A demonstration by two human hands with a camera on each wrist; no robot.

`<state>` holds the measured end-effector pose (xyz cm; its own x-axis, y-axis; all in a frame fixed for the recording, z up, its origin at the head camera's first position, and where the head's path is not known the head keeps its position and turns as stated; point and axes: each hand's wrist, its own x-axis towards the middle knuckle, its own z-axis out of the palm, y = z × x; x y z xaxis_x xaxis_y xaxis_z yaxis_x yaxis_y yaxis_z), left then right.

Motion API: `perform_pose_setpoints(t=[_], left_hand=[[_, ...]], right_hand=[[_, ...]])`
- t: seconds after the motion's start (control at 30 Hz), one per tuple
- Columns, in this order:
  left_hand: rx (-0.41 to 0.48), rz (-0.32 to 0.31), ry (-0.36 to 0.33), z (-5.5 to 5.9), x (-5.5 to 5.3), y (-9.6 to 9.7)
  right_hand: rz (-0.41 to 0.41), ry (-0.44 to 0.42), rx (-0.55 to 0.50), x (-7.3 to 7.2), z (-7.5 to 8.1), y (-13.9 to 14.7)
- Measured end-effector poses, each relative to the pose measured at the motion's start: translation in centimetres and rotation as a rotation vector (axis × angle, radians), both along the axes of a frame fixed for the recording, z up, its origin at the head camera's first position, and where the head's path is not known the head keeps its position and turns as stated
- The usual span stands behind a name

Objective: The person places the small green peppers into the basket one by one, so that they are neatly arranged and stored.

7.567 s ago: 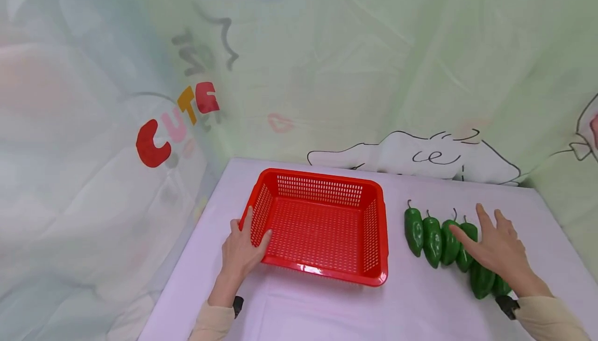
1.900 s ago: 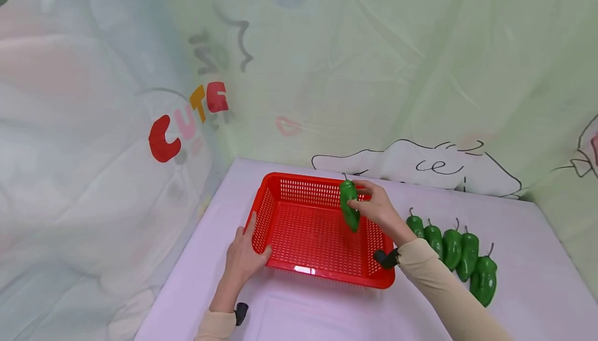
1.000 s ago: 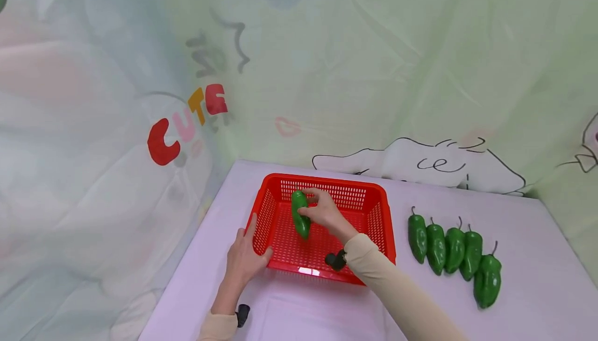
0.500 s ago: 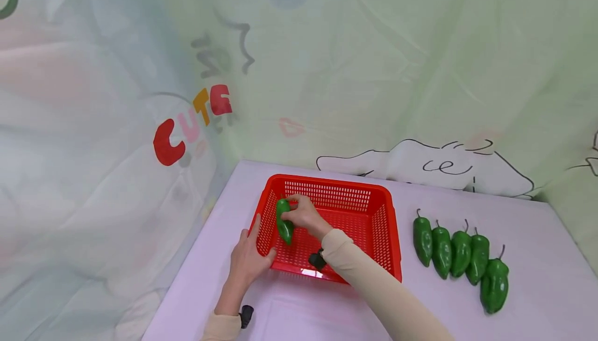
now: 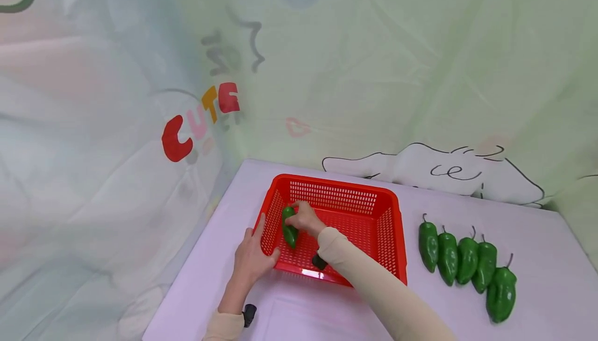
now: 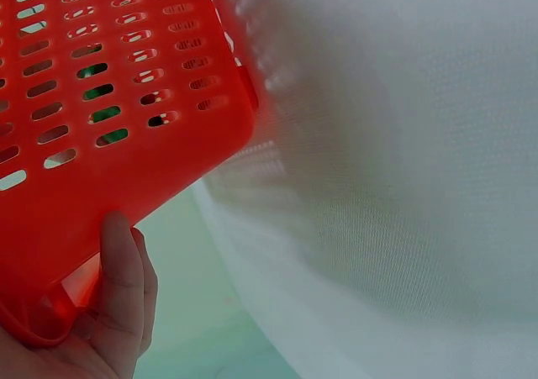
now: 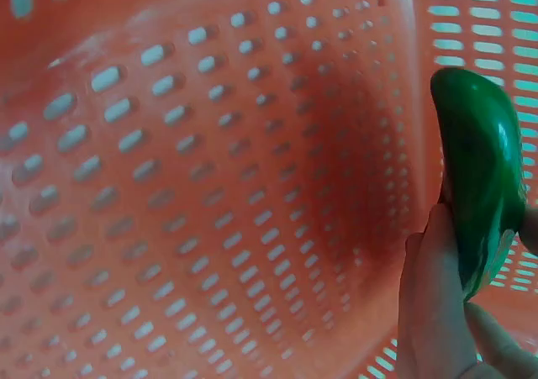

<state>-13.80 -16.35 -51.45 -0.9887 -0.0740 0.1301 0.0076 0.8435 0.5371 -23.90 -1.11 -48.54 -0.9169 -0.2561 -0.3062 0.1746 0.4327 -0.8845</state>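
Observation:
In the head view, a red perforated plastic basket [image 5: 352, 229] stands on the table. My left hand [image 5: 252, 258] grips its left rim near the front corner. The left wrist view shows those fingers [image 6: 123, 286] against the outside of the basket's rim. My right hand [image 5: 308, 219] pinches a glossy green pepper [image 5: 289, 232] low inside the basket, at its left end. Seen from the right wrist, the pepper [image 7: 483, 165] lies between thumb and fingers close to the perforated wall. I cannot tell whether it touches the basket floor.
Several more green peppers [image 5: 467, 260] lie side by side in a slanting row on the table to the right of the basket, stems pointing away. A light cloth covers the table [image 5: 313, 310]. Printed curtains [image 5: 364, 97] hang behind and to the left.
My right hand took a pepper from the row on the right, carried it left over the basket and lowered it inside at the left end. My left hand stays on the rim.

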Motion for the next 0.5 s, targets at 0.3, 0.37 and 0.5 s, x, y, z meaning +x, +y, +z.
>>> perform_pose_setpoints(t=[0.3, 0.37, 0.5], left_hand=[[-0.023, -0.013, 0.012, 0.0, -0.3, 0.1], [-0.019, -0.008, 0.009, 0.0, -0.3, 0.1], [-0.017, -0.006, 0.010, 0.1, -0.2, 0.0]], right_hand=[[0.001, 0.018, 0.024, -0.1, -1.7, -0.8], [0.004, 0.036, 0.042, -0.1, -2.1, -1.0], [0.011, 0.046, 0.077, -0.1, -2.7, -1.4]])
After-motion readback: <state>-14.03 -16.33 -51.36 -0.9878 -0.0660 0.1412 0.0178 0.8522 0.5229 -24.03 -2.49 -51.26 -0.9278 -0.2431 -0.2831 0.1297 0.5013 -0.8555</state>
